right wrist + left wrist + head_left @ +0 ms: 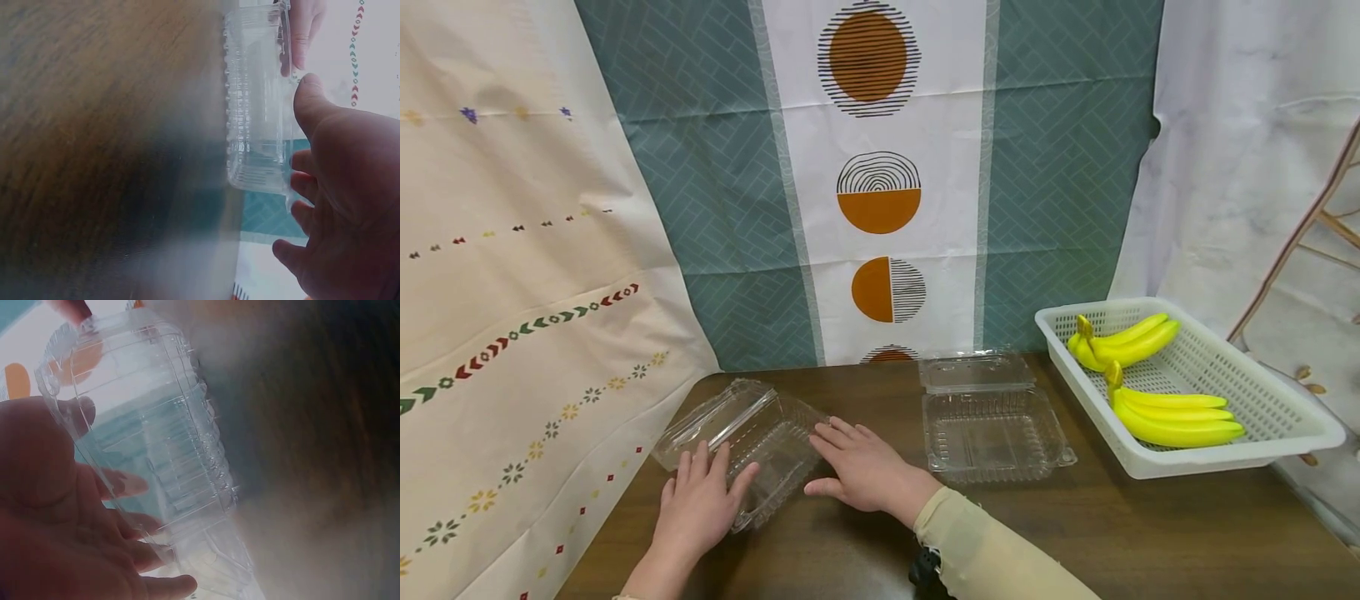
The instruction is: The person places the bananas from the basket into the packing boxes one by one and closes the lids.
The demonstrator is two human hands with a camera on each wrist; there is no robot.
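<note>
- Left hand (700, 502) is lying, fingers spread, over the clear plastic clamshell container (784, 454)!
- Right hand (868, 468) is lying straight-fingered at that container's right edge!
- Container's sitting open on the counter (827, 562)!

Open clear plastic container (766, 440), askew

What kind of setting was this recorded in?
Probably a staged tabletop workspace: creased, patterned sheets hang behind and beside the brown table, which holds clear plastic containers and a white basket of bananas.
</note>
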